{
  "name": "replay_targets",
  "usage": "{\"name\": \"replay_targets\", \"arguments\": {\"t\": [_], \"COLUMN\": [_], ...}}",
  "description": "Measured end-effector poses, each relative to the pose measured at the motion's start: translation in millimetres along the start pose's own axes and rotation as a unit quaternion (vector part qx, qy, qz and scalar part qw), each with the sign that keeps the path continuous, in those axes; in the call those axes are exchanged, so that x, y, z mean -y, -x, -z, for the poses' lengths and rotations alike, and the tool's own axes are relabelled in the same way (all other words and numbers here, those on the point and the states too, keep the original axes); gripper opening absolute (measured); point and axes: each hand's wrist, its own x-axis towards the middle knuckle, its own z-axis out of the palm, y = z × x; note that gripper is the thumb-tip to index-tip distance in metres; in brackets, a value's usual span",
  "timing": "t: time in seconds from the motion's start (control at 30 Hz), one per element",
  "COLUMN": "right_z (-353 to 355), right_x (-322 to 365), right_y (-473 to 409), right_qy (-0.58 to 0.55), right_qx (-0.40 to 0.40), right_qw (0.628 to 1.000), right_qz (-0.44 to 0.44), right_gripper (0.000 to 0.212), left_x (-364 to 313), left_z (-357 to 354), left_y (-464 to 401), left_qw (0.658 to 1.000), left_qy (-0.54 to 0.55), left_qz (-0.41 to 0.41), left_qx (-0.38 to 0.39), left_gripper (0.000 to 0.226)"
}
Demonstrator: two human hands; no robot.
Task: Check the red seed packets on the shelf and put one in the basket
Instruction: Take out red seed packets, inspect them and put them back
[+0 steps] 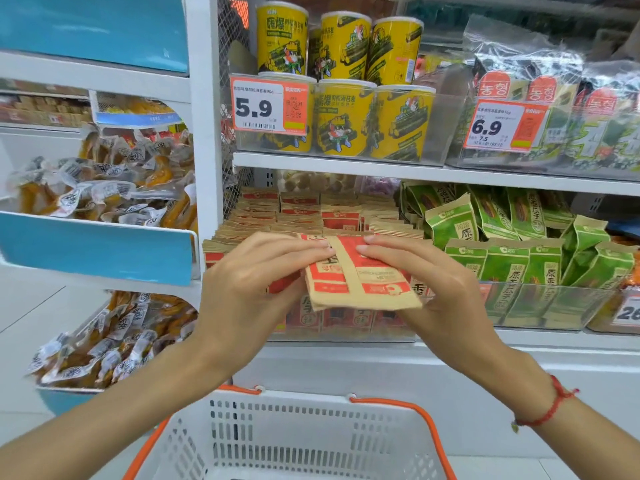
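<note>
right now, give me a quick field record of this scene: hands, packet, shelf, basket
left hand: left hand holds the left side of the red packet
right hand: right hand holds its right side
packet: red packet is raised in front of the shelf, back face up
shelf stock: red seed packets in rows, green packets to the right
basket: white basket below the hands, nothing seen in it

Red seed packet [360, 275] between both hands, above basket [287, 431]

2 hands [249, 282]; 1 red pkt [360, 271] held; 6 yellow cans [343, 119]; 1 basket [311, 403]; 2 full price tags [270, 105].
</note>
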Motion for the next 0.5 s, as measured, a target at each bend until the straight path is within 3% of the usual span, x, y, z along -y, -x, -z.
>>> {"name": "replay_targets", "arguments": {"t": [0.07,0.13,0.23,0.33,0.4,0.5], "right_z": [5.1,6.2,0.1,-13.2,-21.7,-29.6], "right_x": [10.8,17.2,15.5,10.9,9.4,9.4], "right_y": [-2.3,-2.4,1.3,4.2,6.0,7.0], "right_qy": [-0.091,-0.217,-0.31,-0.308,-0.261,-0.196], "right_qx": [0.023,0.055,0.072,0.068,0.066,0.092], "right_qw": [0.994,0.963,0.911,0.884,0.892,0.903], "right_qz": [-0.054,-0.152,-0.261,-0.344,-0.363,-0.372], "right_gripper": [0.033,0.027,0.034,0.032,0.032,0.049], "left_x": [-8.1,-17.7,-27.7,-24.0,-19.7,-17.7], "left_z": [0.8,0.2,-4.5,-11.6,-14.6,-15.5], "left_y": [2.8,3.9,1.6,3.5,7.6,11.7], "left_qw": [0.999,0.992,0.945,0.881,0.85,0.816], "left_qy": [0.038,0.085,0.215,0.286,0.31,0.336], "left_qz": [0.029,0.094,0.245,0.368,0.416,0.459], "left_qx": [-0.018,-0.017,0.037,0.081,0.095,0.105], "left_gripper": [0.032,0.034,0.03,0.022,0.02,0.018]}}
